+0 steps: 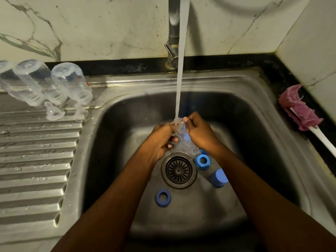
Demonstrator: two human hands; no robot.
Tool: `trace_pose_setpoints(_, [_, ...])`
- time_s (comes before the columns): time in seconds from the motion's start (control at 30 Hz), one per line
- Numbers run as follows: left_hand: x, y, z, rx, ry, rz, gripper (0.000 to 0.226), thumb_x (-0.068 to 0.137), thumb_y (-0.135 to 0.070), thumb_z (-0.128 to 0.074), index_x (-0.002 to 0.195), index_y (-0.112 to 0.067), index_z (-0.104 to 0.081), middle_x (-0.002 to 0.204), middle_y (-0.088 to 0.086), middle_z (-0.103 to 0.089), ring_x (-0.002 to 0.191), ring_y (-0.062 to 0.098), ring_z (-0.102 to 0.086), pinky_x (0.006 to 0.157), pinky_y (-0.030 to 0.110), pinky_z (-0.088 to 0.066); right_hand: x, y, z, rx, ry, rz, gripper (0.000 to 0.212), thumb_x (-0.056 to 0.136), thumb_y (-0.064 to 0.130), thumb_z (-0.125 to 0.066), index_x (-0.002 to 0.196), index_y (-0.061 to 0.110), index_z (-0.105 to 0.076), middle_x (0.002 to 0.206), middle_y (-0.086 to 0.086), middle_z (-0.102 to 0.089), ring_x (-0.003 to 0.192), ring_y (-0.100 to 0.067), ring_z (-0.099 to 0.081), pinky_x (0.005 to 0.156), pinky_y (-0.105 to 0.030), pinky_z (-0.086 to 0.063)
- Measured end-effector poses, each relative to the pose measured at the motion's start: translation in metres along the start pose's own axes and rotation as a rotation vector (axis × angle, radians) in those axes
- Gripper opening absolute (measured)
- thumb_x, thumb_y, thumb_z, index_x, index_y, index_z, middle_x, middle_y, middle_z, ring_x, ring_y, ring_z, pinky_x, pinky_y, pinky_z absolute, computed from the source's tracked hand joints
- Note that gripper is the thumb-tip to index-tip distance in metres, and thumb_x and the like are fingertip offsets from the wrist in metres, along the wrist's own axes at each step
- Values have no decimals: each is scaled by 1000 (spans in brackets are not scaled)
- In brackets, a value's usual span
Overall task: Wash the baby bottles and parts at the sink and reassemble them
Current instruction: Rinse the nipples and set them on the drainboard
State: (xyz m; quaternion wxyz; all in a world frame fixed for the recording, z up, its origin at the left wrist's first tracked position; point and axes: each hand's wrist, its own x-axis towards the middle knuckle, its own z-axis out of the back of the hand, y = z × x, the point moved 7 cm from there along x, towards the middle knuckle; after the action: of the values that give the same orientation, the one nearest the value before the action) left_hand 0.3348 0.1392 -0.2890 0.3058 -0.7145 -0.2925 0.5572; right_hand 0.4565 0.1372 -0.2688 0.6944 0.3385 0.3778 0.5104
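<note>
A small clear part [179, 126] sits right under the running water [180, 79], over the middle of the sink [127, 113] and above the drain [179, 170]. Splashing blurs it, so I cannot tell which piece it is; something blue shows through the water just below it. The right hand [199, 132] pinches its upper edge with curled fingertips, and the left hand [161, 140] curls round it from the other side, thumb tucked underneath. The stream falls from the tap [172, 33] at the back rim.

On the sink floor lie a blue ring [203, 161] just right of the drain, a second blue ring [163, 197] nearer me on the left, and a blue cap [219, 178] beside the right forearm.

On the ribbed drainboard [36, 160] to the left, three clear bottles [71, 82] stand mouth down in a row, with two clear teats [53, 111] just in front of them.

To the right, on the dark worktop [291, 79], a bottle brush [300, 108] with a pink head and white handle lies near the wall.
</note>
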Motion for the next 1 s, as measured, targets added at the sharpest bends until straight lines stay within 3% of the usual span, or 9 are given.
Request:
trace_pose_setpoints(0.2, [-3, -1, 2, 136, -82, -1, 26, 99, -26, -46, 97, -12, -67, 68, 4, -60, 48, 10, -48, 41, 20, -36, -4, 2, -4, -19, 82, 57, 8, 98, 11, -47, 91, 12, -50, 82, -5, -54, 76, -16, -51, 68, -32, -41])
trace_pose_setpoints(0.3, [1, -1, 11, 221, -247, -45, 31, 103, -31, -42, 110, -11, -64, 106, 18, -66, 83, 23, -65, 76, 40, -57, -7, 9, -10, 6, 113, 96, 14, 99, 12, -48, 85, 15, -48, 81, -7, -55, 74, -14, -49, 69, -31, -41])
trace_pose_setpoints(0.4, [-1, -11, 19, 371, -402, -192, 38, 101, -43, -44, 92, -13, -66, 93, 21, -68, 72, 25, -55, 71, 43, -50, -8, 9, -15, 74, 125, 54, 19, 100, 19, -48, 81, 20, -48, 83, -8, -56, 76, -17, -52, 72, -32, -43])
trace_pose_setpoints(0.5, [-3, -14, 19, 334, -352, -229, 37, 98, -47, -51, 88, -16, -68, 86, 15, -67, 80, 40, -60, 69, 46, -50, -5, 5, -14, 119, 81, 8, 23, 101, 30, -49, 80, 21, -48, 76, -7, -55, 72, -16, -53, 69, -30, -44])
trace_pose_setpoints(0.57, [-1, -10, 14, 346, -245, -148, 32, 101, -39, -49, 101, -12, -66, 90, 9, -65, 72, 26, -60, 56, 30, -42, -4, 4, -11, 100, 38, 6, 26, 101, 34, -48, 81, 18, -48, 75, -7, -55, 71, -17, -53, 68, -31, -43])
trace_pose_setpoints(0.7, [-9, -1, -1, 217, -111, 24, 25, 103, -23, -37, 88, -16, -56, 58, -1, -47, 39, 9, -36, 37, 15, -25, -4, 2, -11, 56, 56, 13, 23, 102, 29, -47, 82, 17, -46, 78, -9, -53, 71, -16, -48, 65, -30, -41])
trace_pose_setpoints(0.83, [-6, -3, 5, 203, -205, -23, 29, 104, -26, -40, 110, -7, -61, 67, 6, -51, 46, 12, -44, 41, 22, -38, -6, 7, -10, 94, 60, 41, 21, 102, 25, -47, 83, 16, -47, 79, -11, -55, 70, -16, -50, 64, -29, -42])
trace_pose_setpoints(0.93, [-3, -5, 14, 216, -292, -108, 28, 97, -35, -55, 99, -11, -69, 89, 17, -69, 69, 26, -60, 75, 40, -54, -6, 10, -9, 119, 62, 26, 23, 102, 31, -45, 88, 14, -49, 75, -8, -56, 66, -13, -52, 62, -26, -43])
trace_pose_setpoints(1.0, [-2, -6, 18, 218, -309, -146, 27, 95, -40, -59, 85, -16, -66, 77, 5, -63, 60, 19, -51, 67, 29, -44, -7, 9, -11, 104, 72, 9, 27, 102, 36, -43, 90, 13, -51, 73, -5, -57, 63, -10, -52, 62, -24, -43])
